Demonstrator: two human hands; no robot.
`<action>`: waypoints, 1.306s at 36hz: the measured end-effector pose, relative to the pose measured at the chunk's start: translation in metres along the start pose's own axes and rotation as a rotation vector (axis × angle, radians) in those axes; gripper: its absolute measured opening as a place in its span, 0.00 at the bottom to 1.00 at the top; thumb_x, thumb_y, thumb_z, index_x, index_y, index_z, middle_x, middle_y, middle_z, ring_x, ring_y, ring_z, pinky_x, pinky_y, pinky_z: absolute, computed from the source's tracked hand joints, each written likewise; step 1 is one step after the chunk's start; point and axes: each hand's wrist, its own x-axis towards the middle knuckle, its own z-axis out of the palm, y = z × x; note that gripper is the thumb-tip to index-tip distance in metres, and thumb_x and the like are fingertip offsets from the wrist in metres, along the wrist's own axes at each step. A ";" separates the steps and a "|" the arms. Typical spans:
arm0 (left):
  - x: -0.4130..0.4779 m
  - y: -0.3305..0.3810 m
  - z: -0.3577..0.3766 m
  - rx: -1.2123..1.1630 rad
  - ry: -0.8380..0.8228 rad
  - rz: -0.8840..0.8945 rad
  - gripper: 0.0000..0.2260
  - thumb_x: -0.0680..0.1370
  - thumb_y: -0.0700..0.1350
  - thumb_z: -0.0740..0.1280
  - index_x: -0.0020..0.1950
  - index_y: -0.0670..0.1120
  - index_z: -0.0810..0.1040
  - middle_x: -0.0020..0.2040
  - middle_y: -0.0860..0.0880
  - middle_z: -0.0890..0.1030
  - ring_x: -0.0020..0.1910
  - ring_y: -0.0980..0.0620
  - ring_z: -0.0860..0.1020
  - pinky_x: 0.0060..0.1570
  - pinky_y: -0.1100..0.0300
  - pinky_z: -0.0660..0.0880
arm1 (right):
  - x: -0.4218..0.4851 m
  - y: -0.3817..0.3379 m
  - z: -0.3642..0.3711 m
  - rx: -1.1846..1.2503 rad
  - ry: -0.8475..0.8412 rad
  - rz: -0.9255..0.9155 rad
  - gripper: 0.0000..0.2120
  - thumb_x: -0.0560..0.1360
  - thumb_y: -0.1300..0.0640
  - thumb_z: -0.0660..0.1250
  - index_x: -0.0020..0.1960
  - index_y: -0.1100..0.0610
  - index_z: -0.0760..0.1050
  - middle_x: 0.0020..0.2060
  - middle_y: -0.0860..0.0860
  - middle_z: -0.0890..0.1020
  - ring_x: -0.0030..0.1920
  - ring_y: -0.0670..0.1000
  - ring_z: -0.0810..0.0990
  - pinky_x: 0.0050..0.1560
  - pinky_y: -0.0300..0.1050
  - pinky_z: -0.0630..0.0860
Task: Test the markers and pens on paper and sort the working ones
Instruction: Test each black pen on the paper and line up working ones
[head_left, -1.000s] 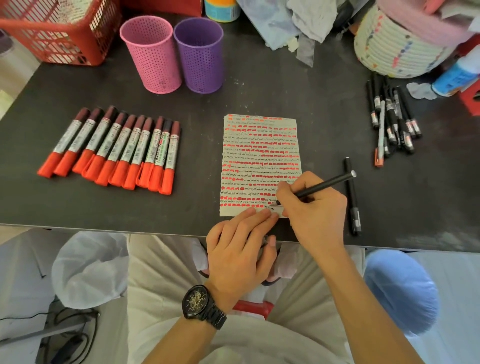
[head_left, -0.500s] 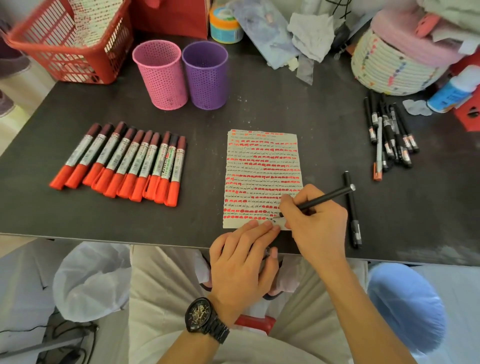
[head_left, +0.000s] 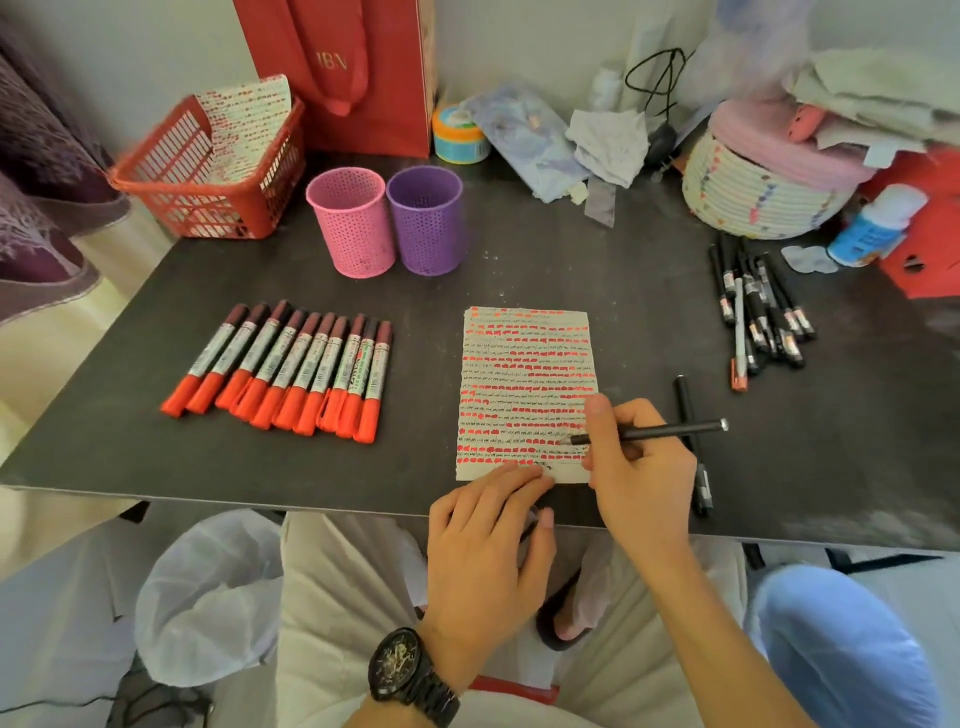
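A sheet of paper (head_left: 524, 364) covered in rows of red and black marks lies on the dark table (head_left: 571, 270). My right hand (head_left: 631, 467) grips a thin black pen (head_left: 670, 430), its tip lifted slightly over the sheet's lower right. My left hand (head_left: 488, 530) lies flat on the paper's bottom edge, a dark cap half hidden under its fingers. Another black pen (head_left: 693, 447) lies behind my right hand. Several red-capped markers (head_left: 291, 371) sit in a row at the left. A pile of black pens (head_left: 758, 312) lies at the right.
A pink mesh cup (head_left: 350, 221) and a purple mesh cup (head_left: 425, 218) stand at the back. A red basket (head_left: 208, 171) holds used paper at the far left. A woven basket (head_left: 753, 187), a red bag (head_left: 353, 73) and loose cloths crowd the back edge.
The camera has tilted up, showing more of the back wall. My right hand has raised the pen tip slightly off the bottom line of the paper. The left hand stays put.
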 end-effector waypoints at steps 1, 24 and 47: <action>0.001 0.001 -0.002 -0.007 -0.009 -0.005 0.12 0.81 0.50 0.64 0.61 0.53 0.82 0.63 0.59 0.80 0.64 0.59 0.76 0.64 0.65 0.63 | -0.001 -0.001 0.000 0.027 -0.010 0.015 0.17 0.78 0.37 0.62 0.38 0.47 0.74 0.29 0.44 0.82 0.29 0.43 0.81 0.28 0.35 0.75; 0.097 0.005 -0.089 -0.451 -0.445 -0.258 0.19 0.84 0.54 0.59 0.71 0.74 0.62 0.63 0.75 0.73 0.64 0.73 0.71 0.62 0.74 0.66 | 0.011 -0.068 -0.044 0.672 -0.169 0.296 0.11 0.69 0.47 0.70 0.42 0.55 0.83 0.42 0.63 0.85 0.24 0.51 0.73 0.22 0.39 0.68; 0.118 -0.002 -0.099 -0.479 -0.205 -0.252 0.12 0.74 0.63 0.62 0.55 0.66 0.76 0.54 0.65 0.81 0.52 0.59 0.81 0.50 0.64 0.79 | 0.025 -0.091 -0.035 0.508 -0.269 0.179 0.09 0.65 0.49 0.72 0.40 0.54 0.82 0.37 0.63 0.84 0.22 0.52 0.74 0.22 0.39 0.71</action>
